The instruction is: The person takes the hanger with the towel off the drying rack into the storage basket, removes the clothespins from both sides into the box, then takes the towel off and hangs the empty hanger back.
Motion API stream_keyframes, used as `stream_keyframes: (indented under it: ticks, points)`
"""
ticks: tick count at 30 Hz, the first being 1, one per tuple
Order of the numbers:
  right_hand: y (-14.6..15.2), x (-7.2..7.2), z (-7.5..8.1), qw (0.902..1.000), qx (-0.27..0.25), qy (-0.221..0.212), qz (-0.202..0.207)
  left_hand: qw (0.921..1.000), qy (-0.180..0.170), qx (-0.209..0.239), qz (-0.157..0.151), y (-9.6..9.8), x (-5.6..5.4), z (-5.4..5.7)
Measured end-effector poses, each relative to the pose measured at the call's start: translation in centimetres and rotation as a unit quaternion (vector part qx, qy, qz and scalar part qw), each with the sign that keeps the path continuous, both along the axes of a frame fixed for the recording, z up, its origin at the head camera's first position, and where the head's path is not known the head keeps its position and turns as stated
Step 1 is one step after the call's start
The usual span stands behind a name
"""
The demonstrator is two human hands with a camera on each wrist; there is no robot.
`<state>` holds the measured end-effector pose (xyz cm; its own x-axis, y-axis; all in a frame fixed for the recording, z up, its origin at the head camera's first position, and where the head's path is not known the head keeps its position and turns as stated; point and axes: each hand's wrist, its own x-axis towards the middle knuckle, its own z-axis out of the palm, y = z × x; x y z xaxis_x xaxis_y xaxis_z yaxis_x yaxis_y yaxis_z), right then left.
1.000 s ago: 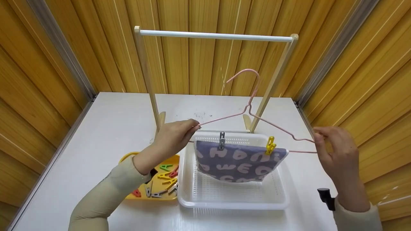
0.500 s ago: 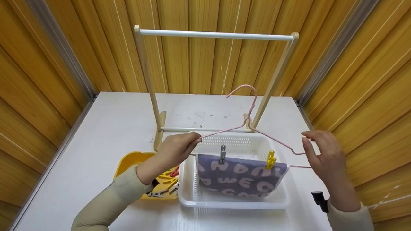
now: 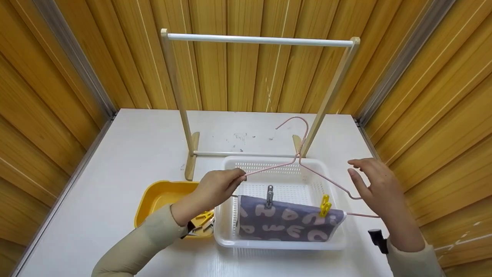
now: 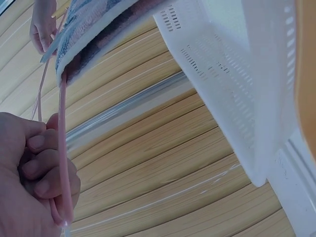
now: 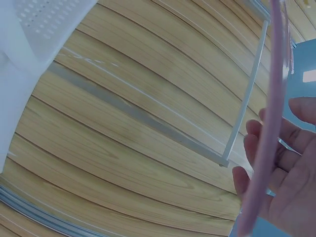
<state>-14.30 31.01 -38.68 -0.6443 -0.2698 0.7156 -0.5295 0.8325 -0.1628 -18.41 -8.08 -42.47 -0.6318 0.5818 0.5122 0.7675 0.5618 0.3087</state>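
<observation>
Left grip (image 3: pixel 215 187) curled round hanger (image 3: pixel 298 155); right grip (image 3: pixel 378 188) half-spread, holding nothing. One-sided hold could dip hanger toward counter's (image 3: pixel 111 154) right edge, cloth (image 3: pixel 284 224) slipping from clips (image 3: pixel 325 206).

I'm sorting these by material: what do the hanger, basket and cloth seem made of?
Hanger: probably coated wire, smooth pink, thin and bent.
Basket: likely plastic, slightly glossy white, with regular slots.
Cloth: fabric, matte, folded softly over the hanger; fiber unclear.
</observation>
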Motion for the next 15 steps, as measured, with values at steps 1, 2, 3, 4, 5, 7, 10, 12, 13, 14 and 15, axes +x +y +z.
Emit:
stream_keyframes:
  ticks: [1, 2, 3, 4, 5, 7, 10, 12, 13, 14, 15]
  points:
    - [0.0, 0.0, 0.0, 1.0000, 0.004, -0.005, -0.001, 1.0000, -0.008, -0.003, 0.000, 0.1, 0.0, -0.1]
    - [-0.1, -0.1, 0.0, 0.9999, 0.009, -0.009, -0.002, 0.9999, -0.016, -0.006, 0.001, 0.1, 0.0, -0.2]
    - [-0.2, -0.2, -0.1, 0.9998, 0.014, -0.013, 0.001, 0.9997, -0.024, -0.008, 0.001, 0.2, 0.0, -0.2]
    - [-0.3, -0.3, -0.1, 0.9997, 0.018, -0.016, 0.002, 0.9994, -0.032, -0.011, 0.002, 0.2, 0.0, -0.3]
    - [-0.4, -0.4, -0.2, 0.9996, 0.022, -0.020, 0.004, 0.9991, -0.041, -0.012, 0.003, 0.3, 0.0, -0.4]
    - [-0.7, -0.6, -0.4, 0.9991, 0.029, -0.029, 0.010, 0.9980, -0.062, -0.015, 0.005, 0.4, -0.2, -0.6]
    - [-1.3, -0.9, -0.7, 0.9982, 0.036, -0.045, 0.017, 0.9955, -0.093, -0.019, 0.008, 0.5, -0.3, -1.0]
    - [-1.7, -1.1, -0.9, 0.9971, 0.043, -0.060, 0.016, 0.9938, -0.109, -0.021, 0.012, 0.5, -0.5, -1.2]
    - [-1.9, -1.1, -1.0, 0.9964, 0.048, -0.069, 0.015, 0.9933, -0.113, -0.022, 0.014, 0.5, -0.5, -1.3]
    - [-2.1, -1.2, -1.1, 0.9955, 0.051, -0.079, 0.013, 0.9926, -0.119, -0.022, 0.017, 0.5, -0.6, -1.4]
    - [-2.3, -1.3, -1.2, 0.9944, 0.055, -0.090, 0.011, 0.9918, -0.124, -0.022, 0.019, 0.5, -0.6, -1.5]
